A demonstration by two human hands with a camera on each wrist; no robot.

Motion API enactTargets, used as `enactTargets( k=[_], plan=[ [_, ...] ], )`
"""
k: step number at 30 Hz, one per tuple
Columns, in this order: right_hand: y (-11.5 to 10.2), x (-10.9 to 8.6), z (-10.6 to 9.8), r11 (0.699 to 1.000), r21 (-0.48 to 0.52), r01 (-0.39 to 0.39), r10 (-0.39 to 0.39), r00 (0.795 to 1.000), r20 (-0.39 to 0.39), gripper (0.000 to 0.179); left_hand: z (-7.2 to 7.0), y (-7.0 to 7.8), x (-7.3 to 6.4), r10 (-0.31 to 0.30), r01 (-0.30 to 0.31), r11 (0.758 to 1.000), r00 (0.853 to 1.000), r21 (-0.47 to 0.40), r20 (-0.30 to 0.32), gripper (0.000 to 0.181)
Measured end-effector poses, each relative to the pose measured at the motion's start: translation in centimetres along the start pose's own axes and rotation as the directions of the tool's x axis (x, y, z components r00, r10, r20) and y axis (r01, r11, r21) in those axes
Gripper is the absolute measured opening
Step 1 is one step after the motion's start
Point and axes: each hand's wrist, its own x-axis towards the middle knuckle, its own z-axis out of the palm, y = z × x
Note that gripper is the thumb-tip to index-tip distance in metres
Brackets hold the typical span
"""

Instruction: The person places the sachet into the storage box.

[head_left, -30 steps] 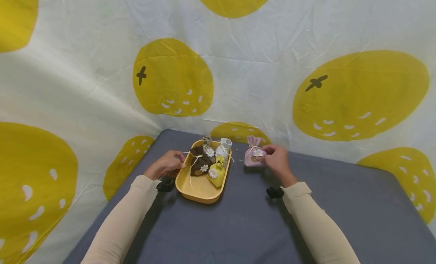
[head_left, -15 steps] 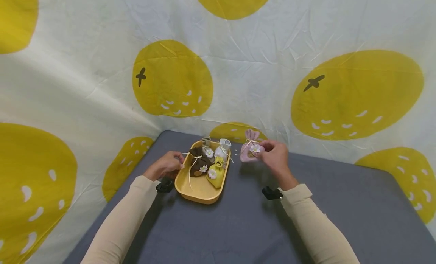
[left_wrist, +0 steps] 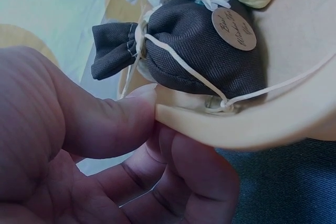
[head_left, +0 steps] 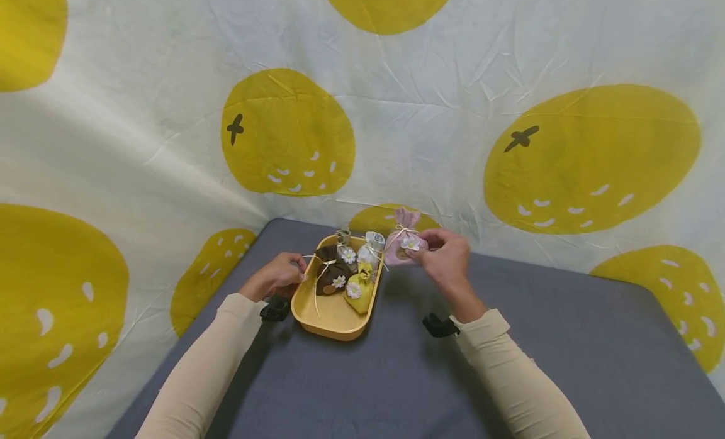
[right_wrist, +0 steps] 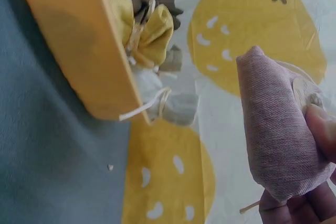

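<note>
My left hand [head_left: 276, 275] pinches the left rim of a yellow tray [head_left: 325, 326]; in the left wrist view the thumb lies on top of the rim and the fingers are beneath. Inside the tray lie a dark brown drawstring pouch [left_wrist: 197, 45], a yellow pouch [head_left: 360, 294], a white pouch [head_left: 369, 253] and a grey-brown pouch [head_left: 343, 239], several with white flowers. My right hand [head_left: 450, 263] pinches a pink drawstring pouch [right_wrist: 278, 129] by its side. That pouch is held upright above the table, just right of the tray's far right corner.
A dark grey cloth covers the table [head_left: 408, 376]. Behind and to the left hangs a white curtain [head_left: 419, 131] printed with big yellow fruit. A tiny pale crumb [right_wrist: 110, 167] lies on the cloth near the tray.
My right hand has lifted the pink pouch off the table and carried it left toward the tray. The left hand and the tray have stayed in place.
</note>
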Motion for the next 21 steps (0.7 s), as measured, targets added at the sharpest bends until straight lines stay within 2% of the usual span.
enactTargets(
  k=[7, 21],
  plan=[
    [-0.8, -0.7, 1.0, 0.997, 0.066, 0.048, -0.047, 0.999, -0.011, 0.02, 0.0, 0.1, 0.0, -0.004, 0.004, 1.0, 1.0, 0.002, -0.005, 0.011],
    [-1.3, -1.8, 2.9, 0.994, 0.094, 0.047, -0.049, 0.999, 0.011, 0.021, 0.0, -0.1, 0.2, 0.001, -0.001, 1.0, 1.0, 0.006, 0.0, 0.012]
  ],
)
